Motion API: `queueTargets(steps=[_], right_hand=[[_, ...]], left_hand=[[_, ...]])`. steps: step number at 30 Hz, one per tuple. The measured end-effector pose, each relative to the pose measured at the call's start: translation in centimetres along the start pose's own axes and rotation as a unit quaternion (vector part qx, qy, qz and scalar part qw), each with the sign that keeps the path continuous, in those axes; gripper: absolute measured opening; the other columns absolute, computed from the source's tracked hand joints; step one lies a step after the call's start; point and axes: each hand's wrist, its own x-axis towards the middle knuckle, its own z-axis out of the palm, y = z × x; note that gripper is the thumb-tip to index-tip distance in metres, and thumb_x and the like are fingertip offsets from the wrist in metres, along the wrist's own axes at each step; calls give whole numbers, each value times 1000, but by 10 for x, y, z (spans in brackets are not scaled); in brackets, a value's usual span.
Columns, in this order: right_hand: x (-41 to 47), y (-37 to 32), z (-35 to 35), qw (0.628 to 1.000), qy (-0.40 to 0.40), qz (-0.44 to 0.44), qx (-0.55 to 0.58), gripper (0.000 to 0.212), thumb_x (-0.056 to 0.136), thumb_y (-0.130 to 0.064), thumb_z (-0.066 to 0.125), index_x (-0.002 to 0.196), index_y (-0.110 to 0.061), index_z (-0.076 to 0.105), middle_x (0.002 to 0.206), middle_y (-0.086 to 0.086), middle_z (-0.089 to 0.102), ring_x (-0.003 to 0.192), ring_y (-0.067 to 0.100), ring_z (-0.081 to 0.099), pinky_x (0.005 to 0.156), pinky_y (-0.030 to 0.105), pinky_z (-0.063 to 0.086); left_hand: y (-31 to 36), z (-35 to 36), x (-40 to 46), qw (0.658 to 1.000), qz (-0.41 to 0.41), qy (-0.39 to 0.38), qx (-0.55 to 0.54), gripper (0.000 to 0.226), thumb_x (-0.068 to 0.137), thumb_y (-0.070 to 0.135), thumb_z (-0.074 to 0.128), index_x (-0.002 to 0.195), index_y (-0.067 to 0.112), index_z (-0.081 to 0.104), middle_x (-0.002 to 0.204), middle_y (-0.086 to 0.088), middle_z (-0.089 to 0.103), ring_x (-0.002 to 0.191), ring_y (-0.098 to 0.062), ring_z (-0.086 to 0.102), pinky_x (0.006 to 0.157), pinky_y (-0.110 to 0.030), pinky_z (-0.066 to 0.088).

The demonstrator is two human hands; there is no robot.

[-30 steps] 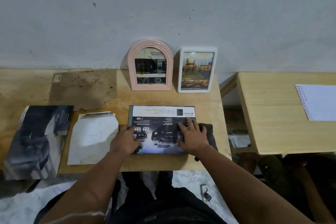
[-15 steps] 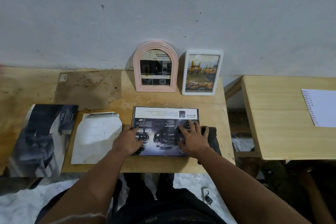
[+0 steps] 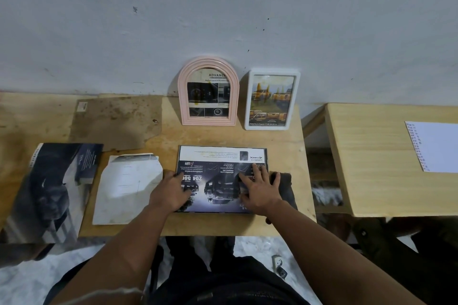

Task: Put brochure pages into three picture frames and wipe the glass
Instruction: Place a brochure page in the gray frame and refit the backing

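Observation:
A dark rectangular frame [image 3: 220,156] with a car brochure page inside lies flat on the wooden table [image 3: 280,136] in front of me. My left hand [image 3: 171,190] rests on its left edge and presses it down. My right hand [image 3: 260,188] lies with spread fingers on the right side of the glass, its palm over a dark grey cloth [image 3: 285,188]. A pink arched frame [image 3: 208,91] and a white rectangular frame [image 3: 271,99], both with pages inside, stand against the wall.
A white cut page [image 3: 126,190] lies left of the flat frame, and a dark brochure [image 3: 54,186] hangs over the table's left front. A brown backing board [image 3: 114,121] lies behind them. A second table [image 3: 371,156] with a white sheet [image 3: 436,146] stands at right.
Both hands stay on the flat frame in nearly the same spots. Only my view has shifted a little.

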Motion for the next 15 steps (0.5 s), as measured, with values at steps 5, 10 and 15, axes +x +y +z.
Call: queueTargets(steps=[5, 10, 15], right_hand=[[-2, 0, 1, 1000, -3, -6, 1, 71, 98, -57, 38, 160, -42, 8, 171, 11, -12, 155, 40, -15, 116, 75, -7], [-6, 1, 0, 998, 49, -12, 23, 66, 98, -56, 40, 159, -41, 17, 172, 8, 0, 157, 36, -6, 118, 72, -2], [-2, -11, -14, 992, 110, -36, 42, 57, 100, -52, 43, 154, -37, 31, 165, 4, 23, 154, 31, 15, 123, 61, 11]], left_hand=[[0, 0, -2, 1000, 2, 2, 2, 54, 95, 38, 67, 146, 27, 51, 143, -6, 44, 122, -30, 60, 101, -43, 53], [1, -4, -11, 999, 1, 16, -45, 55, 93, 34, 69, 145, 28, 53, 146, -4, 46, 123, -28, 61, 103, -42, 52], [-2, -13, -24, 996, -2, 52, -77, 51, 95, 36, 65, 143, 24, 53, 149, -4, 48, 123, -26, 60, 101, -40, 52]])
